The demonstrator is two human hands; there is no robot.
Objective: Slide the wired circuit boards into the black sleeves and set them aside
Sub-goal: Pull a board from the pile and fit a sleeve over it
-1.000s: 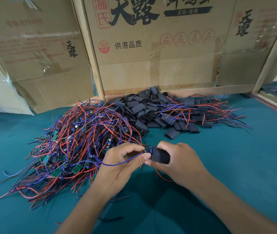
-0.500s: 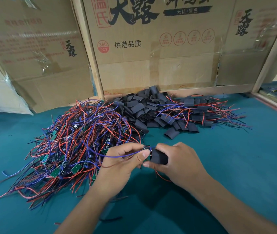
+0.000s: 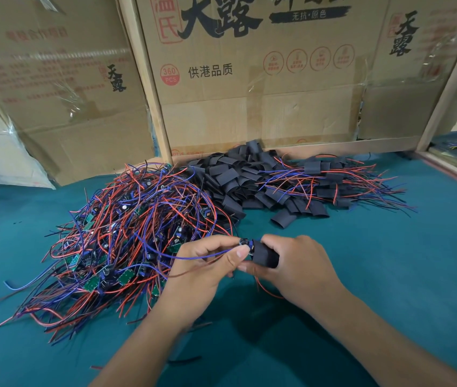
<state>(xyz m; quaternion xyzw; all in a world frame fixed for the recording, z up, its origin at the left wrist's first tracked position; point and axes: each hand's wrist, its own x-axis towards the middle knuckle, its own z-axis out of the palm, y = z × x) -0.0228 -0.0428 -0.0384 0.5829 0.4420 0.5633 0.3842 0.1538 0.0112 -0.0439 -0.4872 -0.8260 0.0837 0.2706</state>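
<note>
A short black flattened tubular sleeve [image 3: 265, 256] sits just below the middle of the frame, pinched in the fingers [image 3: 252, 267] of the right hand [image 3: 297, 263]. At its left mouth a small wired circuit board [image 3: 245, 243] shows only its end, the rest hidden inside the sleeve or behind the fingers. The left hand [image 3: 207, 270] meets the right one there, thumb and forefinger closed on the board's end and on a thin blue wire [image 3: 194, 256] that loops away to the left. A red wire [image 3: 263, 289] curls out beneath the right hand over the teal felt-covered desk [image 3: 389, 275]. Both hands hover above the desk, forearms entering from the bottom edge.

Left of the hands, filling the centre-left of the frame, lies a large tangled heap of red, blue and black wires with small green boards [image 3: 127, 236] among them. Behind the hands, at upper centre, is a pile of loose black sleeves [image 3: 235, 180], one lying a little apart at its near edge. To the right of that pile, touching it, lies a spread of sleeved boards with red and blue leads [image 3: 330, 182] fanning toward the right edge.

Brown cardboard boxes with black and red printed characters [image 3: 249, 79] stand along the back of the desk, divided by pale wooden posts [image 3: 149, 88].
</note>
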